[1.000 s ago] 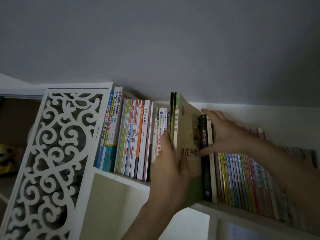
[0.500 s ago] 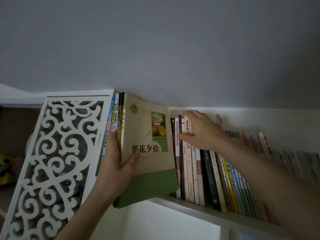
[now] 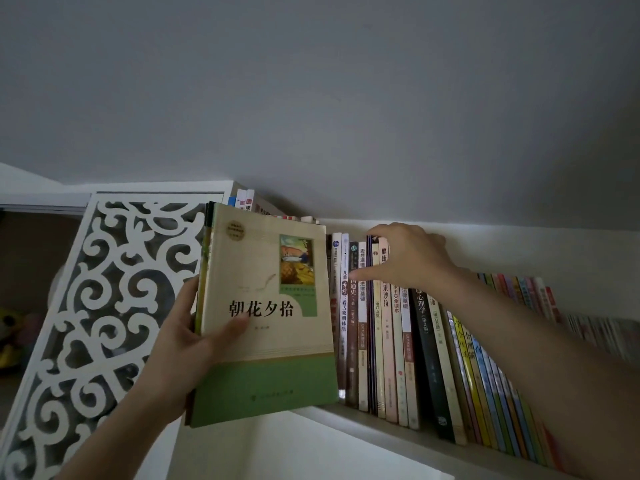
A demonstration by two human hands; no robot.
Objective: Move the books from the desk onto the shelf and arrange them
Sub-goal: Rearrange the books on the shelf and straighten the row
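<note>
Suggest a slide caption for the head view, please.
Left hand holds a small stack of books beside the shelf; right hand grips shelved books' tops.

The row of books [image 3: 398, 341] stands tightly packed on the shelf [image 3: 381, 427], leaving no slot. A carved white side panel [image 3: 104, 306] closes the left end. Above the spines, space is open to the wall [image 3: 346, 116].
</note>
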